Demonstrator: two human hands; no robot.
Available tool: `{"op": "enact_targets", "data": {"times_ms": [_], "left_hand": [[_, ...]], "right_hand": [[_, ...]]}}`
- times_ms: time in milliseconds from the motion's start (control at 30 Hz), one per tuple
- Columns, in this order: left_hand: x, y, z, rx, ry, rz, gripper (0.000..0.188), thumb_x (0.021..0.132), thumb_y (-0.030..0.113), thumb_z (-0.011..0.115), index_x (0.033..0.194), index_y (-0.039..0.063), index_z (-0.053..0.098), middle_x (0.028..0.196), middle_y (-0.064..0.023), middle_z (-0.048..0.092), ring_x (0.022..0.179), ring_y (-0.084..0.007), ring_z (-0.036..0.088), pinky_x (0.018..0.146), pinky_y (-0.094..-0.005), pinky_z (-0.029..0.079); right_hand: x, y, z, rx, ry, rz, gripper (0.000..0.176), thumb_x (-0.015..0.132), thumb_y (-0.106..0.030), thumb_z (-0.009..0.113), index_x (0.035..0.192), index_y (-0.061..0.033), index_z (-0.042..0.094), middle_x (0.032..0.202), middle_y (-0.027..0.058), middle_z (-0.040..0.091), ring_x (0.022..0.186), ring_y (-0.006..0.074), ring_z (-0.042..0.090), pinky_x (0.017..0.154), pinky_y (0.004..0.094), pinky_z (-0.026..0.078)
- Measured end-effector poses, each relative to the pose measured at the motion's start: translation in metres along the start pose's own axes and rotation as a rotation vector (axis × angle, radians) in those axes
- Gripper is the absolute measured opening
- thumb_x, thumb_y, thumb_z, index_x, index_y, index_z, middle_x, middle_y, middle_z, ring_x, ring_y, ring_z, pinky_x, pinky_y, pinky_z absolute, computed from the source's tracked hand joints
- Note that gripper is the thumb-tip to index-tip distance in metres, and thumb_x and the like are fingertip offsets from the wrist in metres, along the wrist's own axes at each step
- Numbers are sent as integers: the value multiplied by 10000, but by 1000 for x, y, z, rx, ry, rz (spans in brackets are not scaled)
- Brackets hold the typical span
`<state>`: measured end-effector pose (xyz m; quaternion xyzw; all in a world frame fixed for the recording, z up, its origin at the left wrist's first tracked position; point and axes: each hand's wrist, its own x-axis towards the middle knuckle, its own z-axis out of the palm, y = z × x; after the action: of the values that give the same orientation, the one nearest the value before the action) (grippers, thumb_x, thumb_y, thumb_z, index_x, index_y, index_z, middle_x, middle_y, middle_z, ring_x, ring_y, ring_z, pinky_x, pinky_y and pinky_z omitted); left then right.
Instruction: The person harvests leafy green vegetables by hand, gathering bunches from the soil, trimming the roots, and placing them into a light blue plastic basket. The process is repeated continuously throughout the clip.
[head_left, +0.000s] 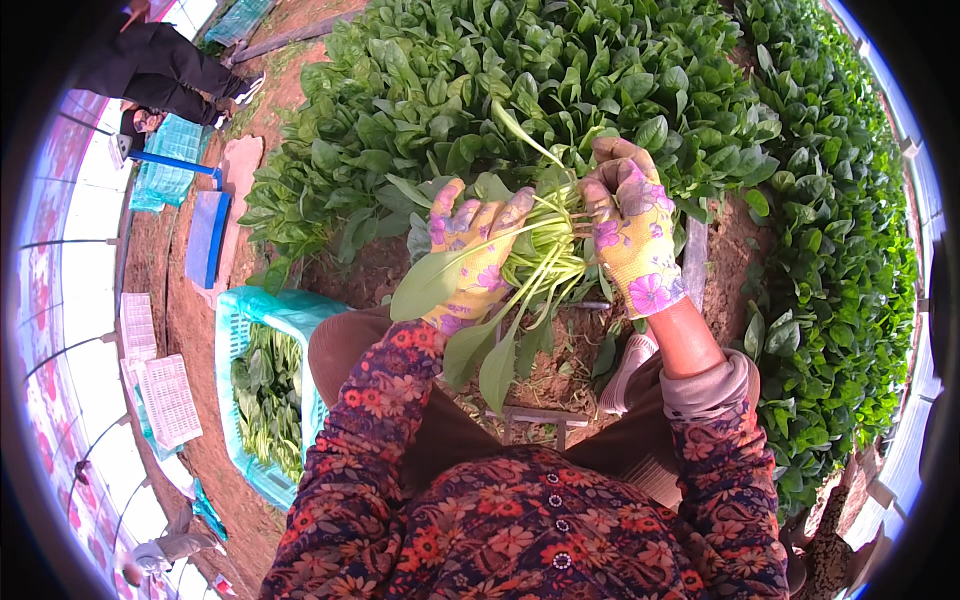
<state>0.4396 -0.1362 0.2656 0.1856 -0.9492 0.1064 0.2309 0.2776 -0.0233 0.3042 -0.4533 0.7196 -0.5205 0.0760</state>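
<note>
Both hands wear yellow gloves with a pink floral print. My left hand (476, 259) is closed around a bunch of leafy greens (546, 244), which look like spinach, with pale stems fanned out and several leaves hanging down towards my lap. At the stems' root ends, on the right side of the bunch, is my right hand (630, 217), its fingers curled and touching the reddish roots. One long stalk sticks up between the hands. A thin metal tool (589, 305), partly hidden, shows below the bunch.
Dense spinach plants (525, 82) grow ahead and to the right. At my left knee stands a turquoise-lined crate (281, 300) holding cut greens. Farther left are a blue platform scale (208, 238), white crates (169, 401) and a person in dark trousers (176, 71). A low stool (544, 417) shows between my legs.
</note>
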Motion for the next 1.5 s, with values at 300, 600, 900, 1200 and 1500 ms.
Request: {"op": "enact_targets", "data": {"times_ms": [300,600,900,1200,1500], "left_hand": [[-10,-15,9,38,136,-10,455,768,227,594,1221,184,602,886,-1,595,811,-182,579,1044,-454,302],[-40,-36,38,-2338,19,-352,579,912,274,584,1359,-42,396,1199,-193,567,1022,-252,609,913,-357,501],[-38,-19,14,-2907,-223,-567,537,985,338,390,1397,-4,344,1331,-214,472,1171,-336,529,1012,-427,444],[-35,-2,25,-2309,-298,-947,504,963,289,479,1360,-8,391,1257,-204,532,1125,-366,559,924,-438,515],[-42,-13,22,-2112,-437,-682,514,975,310,432,1386,13,345,1243,-204,529,1046,-285,597,879,-381,528]], "right_hand": [[12,19,-24,336,350,104,216,933,-149,582,1095,-7,555,935,37,621,832,114,579,765,241,469],[9,16,-72,450,15,380,229,929,-224,597,1023,-15,578,923,41,623,805,116,587,719,271,486],[6,-5,-53,55,-203,53,149,858,-96,634,936,28,659,1093,110,598,926,178,613,783,291,493],[5,-1,-13,264,-190,121,221,851,-214,658,901,1,663,1180,139,571,938,200,595,822,302,465],[-1,-15,-35,353,-363,-87,275,826,-287,687,898,-25,648,1299,165,521,1124,216,538,999,370,386]]}}
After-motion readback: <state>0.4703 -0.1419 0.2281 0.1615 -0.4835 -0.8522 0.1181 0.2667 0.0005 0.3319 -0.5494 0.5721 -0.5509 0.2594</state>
